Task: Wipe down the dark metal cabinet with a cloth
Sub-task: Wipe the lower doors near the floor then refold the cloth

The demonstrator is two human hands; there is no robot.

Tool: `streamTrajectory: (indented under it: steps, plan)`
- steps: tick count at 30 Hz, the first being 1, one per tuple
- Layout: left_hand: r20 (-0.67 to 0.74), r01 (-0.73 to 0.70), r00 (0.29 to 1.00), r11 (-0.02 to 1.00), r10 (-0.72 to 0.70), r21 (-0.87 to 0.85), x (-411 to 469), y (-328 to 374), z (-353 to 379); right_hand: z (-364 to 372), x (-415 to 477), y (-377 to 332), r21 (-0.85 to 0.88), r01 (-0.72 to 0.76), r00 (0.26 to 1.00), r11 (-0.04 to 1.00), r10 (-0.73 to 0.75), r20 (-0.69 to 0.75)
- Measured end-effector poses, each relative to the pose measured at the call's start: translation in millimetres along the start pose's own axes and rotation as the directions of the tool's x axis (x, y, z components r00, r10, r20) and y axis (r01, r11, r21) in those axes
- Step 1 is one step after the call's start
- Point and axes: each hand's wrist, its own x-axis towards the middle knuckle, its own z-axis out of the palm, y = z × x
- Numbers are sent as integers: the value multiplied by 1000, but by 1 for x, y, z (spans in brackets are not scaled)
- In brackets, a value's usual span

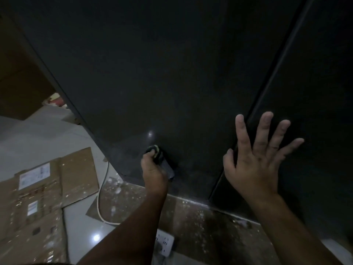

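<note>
Head view looks down a dark metal cabinet (152, 64), its face smooth, matte and near black, with one small glint of light low on the panel. A straight vertical seam (267, 88) divides this panel from the next one. The cloth (166, 165) is a dark, crumpled wad with a pale yellowish patch at its upper end, pressed against the cabinet's lower face, close to its bottom edge. The left hand (152, 169) grips it, fingers curled round the wad from the near side, so the cloth sits between the hand and the metal. The right hand (256, 155) holds nothing. Its fingers are straight and spread wide, the palm turned toward the cabinet over the seam; whether it touches the metal is unclear.

At the foot of the cabinet lies a brown sheet (191, 217) speckled with pale flecks. A white cable (100, 197) curves from the cabinet's lower corner across glossy grey floor tiles (38, 136), and a white power strip (164, 243) lies near the sheet's front edge. Flattened cardboard (47, 188) with printed labels lies further out from the cabinet's corner.
</note>
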Motion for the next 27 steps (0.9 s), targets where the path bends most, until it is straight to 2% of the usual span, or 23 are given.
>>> streamTrajectory:
  steps: [2,3,5,6,10,16,20,21,23,25,27]
  plan:
    - [-217,114,967,988,-134,-100,25,7,-8,1,0,-1,-1,-4,1000,1000,4,-14]
    - [-278,191,931,965,-237,-182,39,6,-12,1,-1,-2,-2,-2,1000,1000,2,-15]
    - [-334,266,878,930,-342,-253,55,1,-16,1,-1,-1,-4,5,1000,1000,-5,-16]
    - [-343,311,862,924,-373,-223,57,2,-17,2,-1,-1,-4,6,1000,1000,-6,-20]
    - [-286,250,925,967,-252,-46,41,-6,-4,4,0,-5,-20,-9,998,1000,8,-56]
    - [-168,125,978,992,-127,-23,-5,15,21,7,2,-15,-4,-48,995,999,47,-91]
    - [-155,66,985,997,-71,-37,-2,4,23,6,1,-17,-36,-46,995,998,43,-86]
    - [-172,62,983,997,-69,-44,1,-1,24,5,-1,-20,-31,-15,998,999,14,-57]
    - [-226,96,968,993,-108,-65,5,-3,30,6,-8,-32,-4,137,989,991,-137,52]
    - [-290,114,947,988,-139,-103,5,3,36,11,-16,-48,45,280,946,959,-283,155]
    - [-339,115,927,982,-160,-150,6,7,39,14,-20,-64,78,311,925,947,-321,206]
